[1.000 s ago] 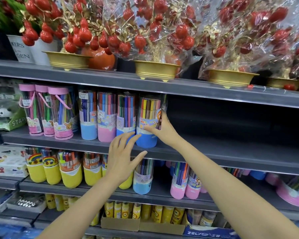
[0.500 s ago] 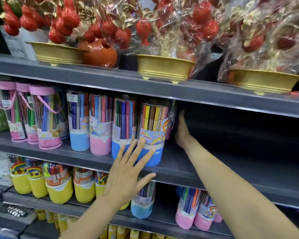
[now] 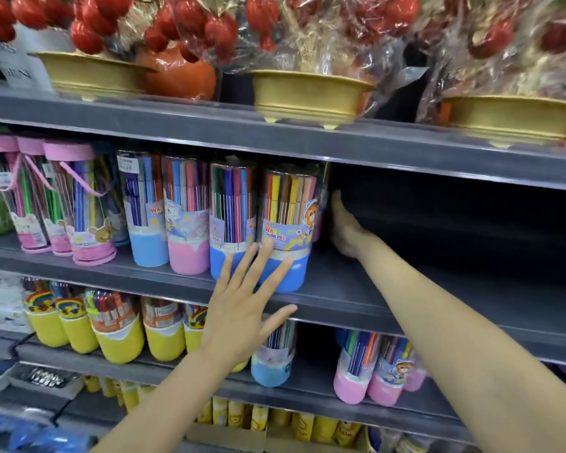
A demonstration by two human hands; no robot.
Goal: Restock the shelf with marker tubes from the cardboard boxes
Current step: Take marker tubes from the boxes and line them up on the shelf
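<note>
You're squaring up the row: your left hand [image 3: 239,308], fingers spread flat, presses the clear blue-based marker tube [image 3: 286,230] standing on the grey metal shelf [image 3: 356,289]. Your right hand [image 3: 342,227] reaches behind it; grip can't tell, fingers hidden. Next: fetch more tubes for the gap alongside. Cardboard boxes unseen.

Marker tubes [image 3: 285,227] upright on shelf [image 3: 389,286]
</note>
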